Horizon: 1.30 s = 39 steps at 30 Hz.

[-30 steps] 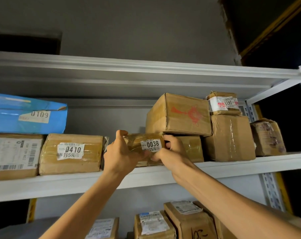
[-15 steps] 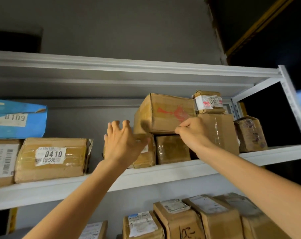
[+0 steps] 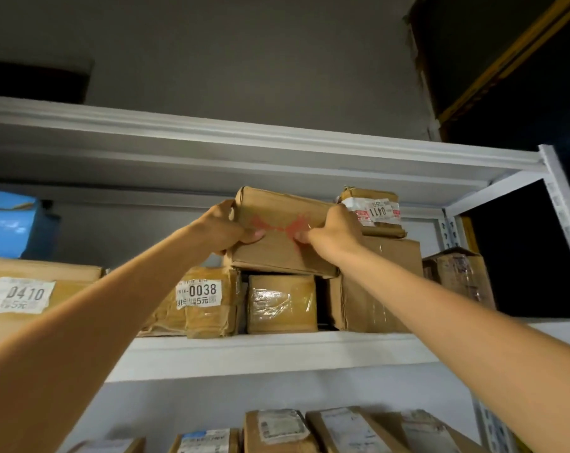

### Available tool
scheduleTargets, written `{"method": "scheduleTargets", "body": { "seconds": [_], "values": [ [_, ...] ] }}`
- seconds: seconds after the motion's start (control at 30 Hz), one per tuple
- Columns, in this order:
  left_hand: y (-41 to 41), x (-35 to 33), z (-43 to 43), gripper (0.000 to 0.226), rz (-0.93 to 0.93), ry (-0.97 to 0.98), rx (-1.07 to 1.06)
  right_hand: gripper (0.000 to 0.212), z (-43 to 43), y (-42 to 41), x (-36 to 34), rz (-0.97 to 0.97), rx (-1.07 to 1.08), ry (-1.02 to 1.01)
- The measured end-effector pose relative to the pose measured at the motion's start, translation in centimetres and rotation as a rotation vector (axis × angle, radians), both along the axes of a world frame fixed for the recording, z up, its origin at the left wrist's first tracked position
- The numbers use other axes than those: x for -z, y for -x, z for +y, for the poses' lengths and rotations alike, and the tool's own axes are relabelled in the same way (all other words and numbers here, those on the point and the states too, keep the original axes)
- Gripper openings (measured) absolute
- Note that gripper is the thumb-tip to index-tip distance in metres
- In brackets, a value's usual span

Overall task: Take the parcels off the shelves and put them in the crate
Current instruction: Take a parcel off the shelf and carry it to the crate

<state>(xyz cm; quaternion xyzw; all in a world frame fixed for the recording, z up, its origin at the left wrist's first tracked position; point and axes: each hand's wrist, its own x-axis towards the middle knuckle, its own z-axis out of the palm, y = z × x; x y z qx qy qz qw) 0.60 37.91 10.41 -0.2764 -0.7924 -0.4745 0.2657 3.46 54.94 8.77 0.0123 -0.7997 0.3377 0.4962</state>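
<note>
A brown cardboard parcel with a red mark [image 3: 277, 250] sits on top of two smaller parcels on the white shelf [image 3: 277, 351]. My left hand [image 3: 226, 228] grips its left end and my right hand [image 3: 331, 232] grips its right end, thumbs on the front face. Under it stand the taped parcel labelled 0038 [image 3: 205, 302] and a shiny taped parcel [image 3: 282, 304]. No crate is in view.
A big box [image 3: 384, 289] with the small 0411 parcel [image 3: 371, 207] on top stands to the right, then another parcel [image 3: 456, 276]. On the left are the 0410 parcel [image 3: 25, 295] and a blue box [image 3: 9, 223]. Several parcels [image 3: 309, 429] fill the lower shelf.
Both hands let go of the 0038 parcel, rose, and took hold of the red-marked parcel above it. The view has moved closer and tilted up.
</note>
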Motion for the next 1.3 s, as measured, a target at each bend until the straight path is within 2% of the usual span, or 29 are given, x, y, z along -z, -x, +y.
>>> {"method": "scheduleTargets", "body": {
  "seconds": [0.03, 0.1, 0.2, 0.27, 0.37, 0.4, 0.5, 0.53, 0.6, 0.67, 0.7, 0.8, 0.87, 0.93, 1.07, 1.1, 1.2, 1.23, 1.3],
  "values": [
    [-0.1, 0.0, 0.0, 0.063, -0.021, -0.002, -0.017, 0.059, -0.1, 0.0, -0.1, -0.027, -0.029, 0.046],
    [-0.4, 0.2, -0.1, 0.077, -0.049, -0.039, -0.015, 0.061, -0.4, -0.5, -0.2, -0.048, -0.109, 0.153],
    [-1.1, 0.9, -0.8, 0.076, -0.034, -0.142, 0.026, 0.051, -0.9, -1.8, -0.5, -0.01, -0.249, 0.268],
    [-1.7, 0.9, -1.4, 0.071, -0.007, -0.224, 0.057, 0.053, -1.4, -2.5, -0.7, 0.017, -0.287, 0.288],
    [-3.1, 0.9, -2.1, 0.07, 0.012, -0.229, 0.056, 0.048, -1.8, -3.5, -1.2, 0.037, -0.33, 0.34],
    [-3.6, 1.0, -2.3, 0.071, 0.016, -0.224, 0.052, 0.053, -1.8, -3.7, -1.4, 0.045, -0.336, 0.342],
    [-4.9, 1.4, -3.0, 0.073, 0.036, -0.224, 0.057, 0.1, -2.1, -5.1, -1.2, 0.08, -0.32, 0.321],
    [-5.2, 1.6, -3.3, 0.073, 0.035, -0.234, 0.073, 0.107, -2.3, -5.5, -1.1, 0.085, -0.317, 0.312],
    [-5.7, 2.3, -3.7, 0.073, 0.028, -0.246, 0.109, 0.102, -2.3, -6.3, -0.8, 0.062, -0.348, 0.32],
    [-6.1, 3.0, -4.0, 0.076, 0.017, -0.242, 0.151, 0.079, -2.0, -7.0, -0.3, 0.054, -0.357, 0.335],
    [-6.2, 3.2, -4.0, 0.078, 0.008, -0.229, 0.173, 0.075, -2.0, -7.2, 0.0, 0.064, -0.351, 0.35],
    [-6.8, 3.4, -4.1, 0.081, -0.023, -0.166, 0.214, 0.088, -2.0, -6.9, 0.9, 0.066, -0.312, 0.361],
    [-7.1, 3.4, -4.0, 0.067, -0.054, -0.17, 0.24, 0.087, -1.8, -6.5, 1.4, 0.072, -0.271, 0.34],
    [-7.4, 3.5, -3.8, 0.058, -0.079, -0.23, 0.238, 0.096, -1.4, -6.5, 2.1, 0.064, -0.318, 0.346],
    [-7.3, 3.7, -3.6, 0.06, -0.051, -0.359, 0.164, 0.107, -1.0, -6.8, 3.7, 0.06, -0.397, 0.346],
    [-7.2, 3.9, -3.6, 0.062, -0.047, -0.372, 0.16, 0.107, -0.8, -6.8, 4.1, 0.038, -0.407, 0.366],
    [-7.1, 4.7, -4.0, 0.084, -0.067, -0.33, 0.199, 0.07, -0.1, -7.3, 4.5, -0.006, -0.486, 0.379],
    [-7.3, 5.0, -4.3, 0.095, -0.074, -0.308, 0.225, 0.074, 0.1, -7.5, 4.6, -0.021, -0.529, 0.363],
    [-7.6, 5.3, -4.8, 0.104, -0.077, -0.243, 0.29, 0.096, 0.5, -7.6, 4.9, -0.052, -0.587, 0.33]
  ]
}}
